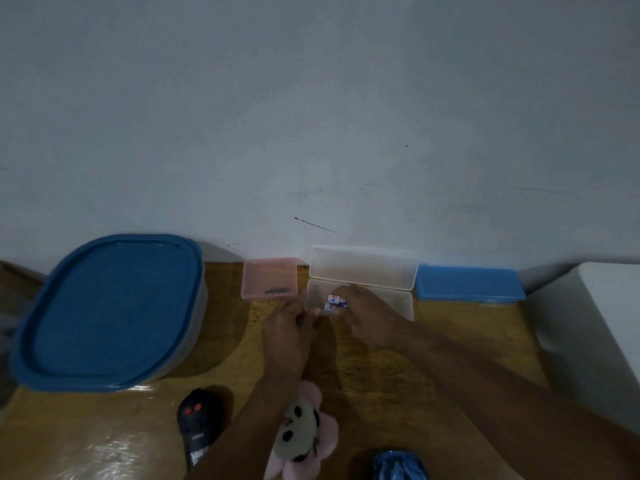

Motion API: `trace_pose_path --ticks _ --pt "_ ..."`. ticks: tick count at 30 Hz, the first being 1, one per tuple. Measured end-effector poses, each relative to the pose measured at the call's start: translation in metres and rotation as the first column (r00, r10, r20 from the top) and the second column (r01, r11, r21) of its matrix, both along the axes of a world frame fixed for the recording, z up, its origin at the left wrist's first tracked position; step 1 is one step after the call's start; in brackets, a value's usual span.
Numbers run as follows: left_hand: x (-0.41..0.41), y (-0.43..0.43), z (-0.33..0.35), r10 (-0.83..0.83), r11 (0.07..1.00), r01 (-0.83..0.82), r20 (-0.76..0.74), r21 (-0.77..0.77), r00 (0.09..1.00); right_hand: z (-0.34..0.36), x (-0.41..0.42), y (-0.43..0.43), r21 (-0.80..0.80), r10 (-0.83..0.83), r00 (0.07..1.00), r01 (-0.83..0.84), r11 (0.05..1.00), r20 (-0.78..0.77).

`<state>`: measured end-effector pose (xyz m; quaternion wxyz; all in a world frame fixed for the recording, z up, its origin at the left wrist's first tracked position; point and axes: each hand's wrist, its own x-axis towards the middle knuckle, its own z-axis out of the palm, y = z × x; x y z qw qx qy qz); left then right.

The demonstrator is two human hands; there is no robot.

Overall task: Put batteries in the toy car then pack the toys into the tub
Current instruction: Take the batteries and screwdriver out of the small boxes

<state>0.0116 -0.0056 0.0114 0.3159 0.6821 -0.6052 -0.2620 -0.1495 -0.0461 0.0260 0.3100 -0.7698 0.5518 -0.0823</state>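
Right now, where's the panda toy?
In the head view, the panda toy lies bottom centre, between the black remote on its left and the blue toy on its right.

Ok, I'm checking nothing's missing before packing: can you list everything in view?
tub: 1, grey with blue lid, table's left
pink box: 1, pink, by wall
clear box: 1, clear, open, by wall
blue box: 1, blue, right of clear box
batteries: seemingly 2, white-blue, over clear box
remote: 1, black, near edge
plush toy: 1, pink, under left forearm
toy car: 1, blue, bottom edge
table: 1, wooden
left hand: at clear box corner
right hand: holds batteries
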Motion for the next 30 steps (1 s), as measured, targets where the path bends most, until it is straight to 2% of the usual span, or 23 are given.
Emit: trace_pose_path --ticks 8,14,16,18,20,30 --pt "-0.001 0.001 -0.001 -0.009 1.0 0.008 -0.007 -0.029 1.0 0.004 0.0 0.003 -0.002 -0.026 1.0 0.026 1.0 0.001" --pt "-0.001 0.004 0.001 -0.013 0.999 0.014 0.043 -0.04 0.999 0.017 -0.009 0.023 -0.249 0.071 0.997 -0.073 0.966 -0.016" --pt "-0.002 0.004 0.004 -0.005 0.999 0.007 0.044 -0.042 0.999 0.02 -0.015 0.04 -0.298 0.132 0.987 -0.153 0.942 -0.087" --pt "-0.002 0.004 0.004 -0.007 0.999 0.008 0.023 -0.048 1.0 0.015 -0.023 0.061 -0.34 0.147 0.945 -0.247 0.907 -0.292" --pt "-0.002 0.005 0.001 -0.016 0.998 0.017 0.017 -0.056 1.0 0.002 -0.031 0.077 -0.342 0.138 0.908 -0.285 0.895 -0.396" --pt "-0.001 0.003 0.0 -0.024 0.998 0.027 0.051 -0.062 0.998 -0.024 -0.028 0.075 -0.373 -0.036 0.941 -0.099 0.923 -0.337"
